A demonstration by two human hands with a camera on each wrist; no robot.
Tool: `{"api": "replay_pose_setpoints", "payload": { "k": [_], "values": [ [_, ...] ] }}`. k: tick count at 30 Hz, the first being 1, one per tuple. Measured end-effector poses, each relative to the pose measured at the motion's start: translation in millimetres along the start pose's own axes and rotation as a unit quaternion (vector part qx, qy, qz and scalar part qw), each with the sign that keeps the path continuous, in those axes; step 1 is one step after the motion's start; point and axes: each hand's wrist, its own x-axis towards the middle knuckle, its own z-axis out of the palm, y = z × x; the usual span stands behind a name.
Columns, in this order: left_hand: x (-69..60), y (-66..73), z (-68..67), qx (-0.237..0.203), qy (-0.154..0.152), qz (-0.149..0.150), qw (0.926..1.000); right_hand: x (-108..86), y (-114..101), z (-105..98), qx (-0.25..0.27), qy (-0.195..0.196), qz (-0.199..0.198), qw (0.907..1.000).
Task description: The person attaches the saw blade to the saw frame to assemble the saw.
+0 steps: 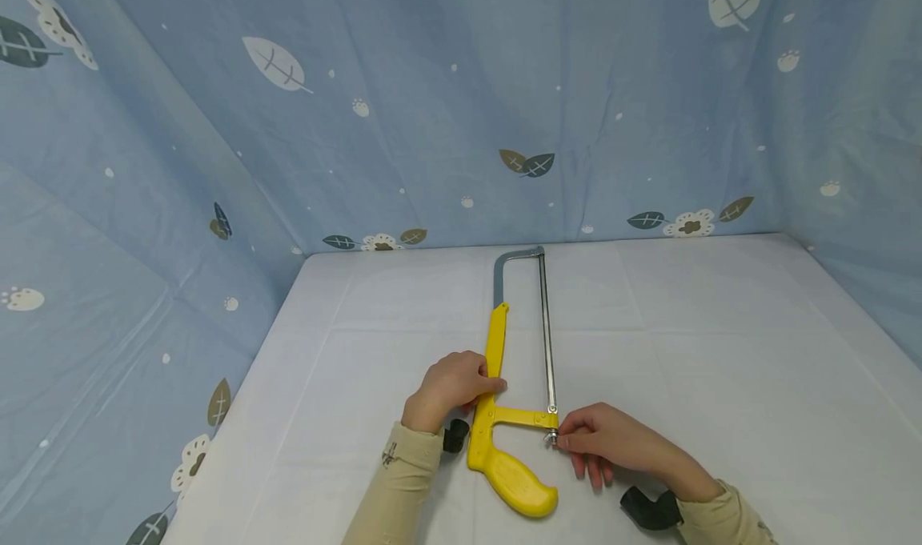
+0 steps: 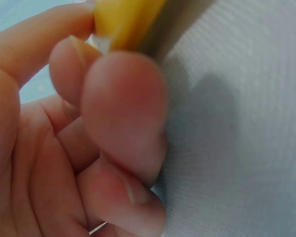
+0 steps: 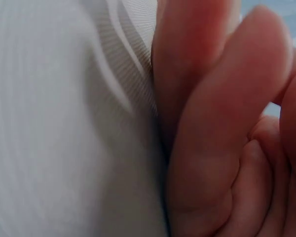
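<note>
A hacksaw (image 1: 517,482) with a yellow handle and a grey front bow lies on the white-covered table, its bow pointing away from me. Its narrow metal blade (image 1: 547,337) runs along the right side. My left hand (image 1: 454,383) grips the yellow frame above the handle, with the thumb across it. In the left wrist view, part of the yellow frame (image 2: 130,19) shows beyond the curled fingertips. At the blade's near end, my right hand (image 1: 618,442) pinches the small metal wing nut (image 1: 551,438) between thumb and index finger. The right wrist view hides the nut behind fingers (image 3: 212,128).
White cloth (image 1: 720,353) covers the table around the saw. A blue patterned curtain (image 1: 432,113) hangs along the back and sides. Black wrist-worn pieces sit beneath the left wrist (image 1: 455,436) and the right wrist (image 1: 651,509), close to the cloth.
</note>
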Motion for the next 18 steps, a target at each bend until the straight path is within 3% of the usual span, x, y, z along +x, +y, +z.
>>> {"api": "replay_pose_setpoints", "payload": {
  "k": [10, 18],
  "values": [
    [0.7, -0.2, 1.6, -0.006, -0.002, -0.003, 1.0000, 1.6, -0.5, 0.9, -0.003, 0.029, 0.032, 0.9991],
    [1.0, -1.5, 1.3, 0.001, -0.002, -0.002, 1.0000, 0.8, -3.0, 2.5, -0.010, 0.012, 0.034, 0.9993]
  ]
}}
